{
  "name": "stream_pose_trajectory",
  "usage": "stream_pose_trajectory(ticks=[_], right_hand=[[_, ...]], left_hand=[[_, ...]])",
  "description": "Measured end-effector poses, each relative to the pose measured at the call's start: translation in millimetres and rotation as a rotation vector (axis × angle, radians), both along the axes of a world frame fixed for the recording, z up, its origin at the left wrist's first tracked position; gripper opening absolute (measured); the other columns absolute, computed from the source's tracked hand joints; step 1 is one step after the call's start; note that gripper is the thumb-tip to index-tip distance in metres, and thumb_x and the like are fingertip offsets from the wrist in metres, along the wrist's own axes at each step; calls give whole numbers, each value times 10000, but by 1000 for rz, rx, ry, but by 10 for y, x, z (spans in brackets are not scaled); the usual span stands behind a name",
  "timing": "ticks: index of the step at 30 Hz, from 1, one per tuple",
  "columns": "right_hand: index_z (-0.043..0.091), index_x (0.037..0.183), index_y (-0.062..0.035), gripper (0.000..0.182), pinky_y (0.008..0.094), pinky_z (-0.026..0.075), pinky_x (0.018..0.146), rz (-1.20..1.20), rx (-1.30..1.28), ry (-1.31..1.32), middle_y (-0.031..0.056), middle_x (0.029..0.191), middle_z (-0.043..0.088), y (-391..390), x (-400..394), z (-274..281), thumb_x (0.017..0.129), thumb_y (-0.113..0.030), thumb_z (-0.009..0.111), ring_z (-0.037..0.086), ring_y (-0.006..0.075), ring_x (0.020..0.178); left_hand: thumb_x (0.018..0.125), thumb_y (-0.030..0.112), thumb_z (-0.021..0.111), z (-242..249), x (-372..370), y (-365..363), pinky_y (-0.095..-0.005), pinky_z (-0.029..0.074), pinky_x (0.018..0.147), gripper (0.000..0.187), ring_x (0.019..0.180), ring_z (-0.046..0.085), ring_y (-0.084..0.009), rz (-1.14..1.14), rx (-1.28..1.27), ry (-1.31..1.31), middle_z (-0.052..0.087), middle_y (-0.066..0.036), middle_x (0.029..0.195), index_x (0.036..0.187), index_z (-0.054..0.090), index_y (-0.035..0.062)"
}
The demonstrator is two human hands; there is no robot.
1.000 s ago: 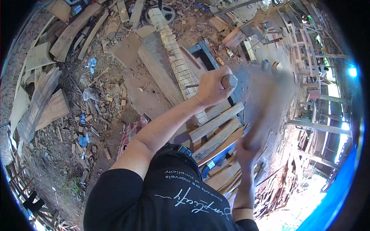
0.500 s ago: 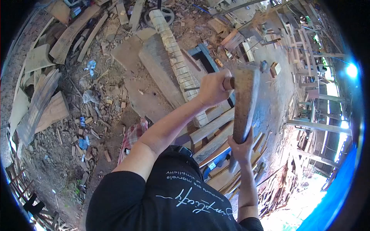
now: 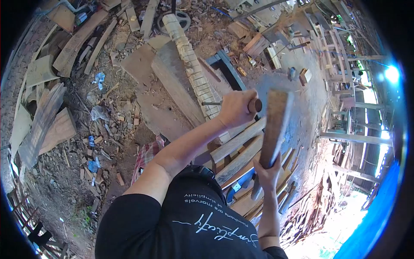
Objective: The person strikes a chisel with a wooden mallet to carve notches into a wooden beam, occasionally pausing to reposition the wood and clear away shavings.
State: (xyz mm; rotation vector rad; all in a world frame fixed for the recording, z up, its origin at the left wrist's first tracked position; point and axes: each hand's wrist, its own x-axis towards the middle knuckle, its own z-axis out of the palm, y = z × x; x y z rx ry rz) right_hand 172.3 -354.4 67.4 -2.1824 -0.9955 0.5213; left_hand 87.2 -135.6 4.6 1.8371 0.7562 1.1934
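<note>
My left hand (image 3: 235,108) is shut on a chisel (image 3: 211,103). Its round handle end sticks out to the right of my fist, and its metal blade points left at a long pale notched beam (image 3: 189,56). My right hand (image 3: 266,172) grips the lower end of a flat wooden club (image 3: 276,125). The club stands upright, and its upper part is just right of the chisel's handle end. The beam lies on wide grey boards (image 3: 172,82).
Stacked planks (image 3: 241,142) lie under my arms, with a checked cloth (image 3: 146,151) beside them. Offcuts and slabs (image 3: 43,121) cover the dirt at left. A metal wheel (image 3: 172,19) lies at the top. Wooden frames (image 3: 345,56) stand at right and blue sheeting (image 3: 371,216) at lower right.
My right hand swung the club in from the right against the chisel's handle end. The club has since drawn back slightly and lower. My left hand held the chisel nearly still.
</note>
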Motion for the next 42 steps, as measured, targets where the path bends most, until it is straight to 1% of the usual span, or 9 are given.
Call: stream_pose_trajectory(ticks=[14,17,24,28,31,36,37,40,42], right_hand=[[429,1270,-23,644,286,470,725,-135,120,75,50,970,543,-420,-10,96,716,-37,755,539,129,852],[432,1275,-21,652,297,471,749,-124,66,45,57,966,555,-303,-146,262,708,-36,753,556,142,848],[529,1009,-18,321,275,489,718,-124,545,-79,71,843,575,-58,-194,752,746,-65,708,571,143,703],[473,1212,75,579,354,492,807,-110,-26,-435,162,975,589,-15,-154,249,727,-107,732,606,258,850],[505,1158,51,568,348,469,789,-32,-72,-189,128,913,606,123,-116,205,692,-140,769,592,228,841],[514,1175,31,530,366,465,891,-225,390,-98,116,957,606,-18,58,520,707,-57,747,599,204,881],[533,967,-11,239,289,524,622,-139,520,-168,83,788,593,68,67,613,771,34,660,590,146,625],[556,1033,-22,245,268,514,659,-234,525,-407,96,883,601,0,146,191,807,26,636,601,143,736],[445,1280,65,764,411,474,893,-116,-336,-149,219,1091,598,70,72,234,645,-170,802,593,302,1017]], left_hand=[[655,120,692,23,-8,-206,-444,421,561,236,620,583,-343,-70,35,-114,585,-99,661,816,519,124],[791,177,721,39,-17,-183,-381,422,468,227,544,593,-306,6,102,-135,565,-92,595,742,509,110],[785,191,731,82,-36,-109,-359,442,492,225,555,604,-294,60,17,-144,584,-100,618,758,524,108],[763,141,727,89,-45,-60,-356,448,513,185,577,607,-298,86,-45,-208,588,-116,646,786,548,97],[747,113,723,86,-86,-20,-352,453,521,172,588,612,-298,101,-50,-212,592,-122,656,798,560,92],[740,141,728,60,-52,-69,-358,455,528,191,598,615,-313,85,-48,-189,594,-123,658,790,550,96],[741,150,726,63,-48,-86,-363,453,528,194,599,614,-319,71,-43,-168,593,-123,656,784,545,97],[741,160,723,94,-14,-95,-379,453,524,199,597,613,-330,88,-21,-164,590,-123,646,785,538,100],[740,160,722,73,6,-59,-384,453,523,199,598,613,-331,106,-25,-136,591,-121,643,789,538,103]])
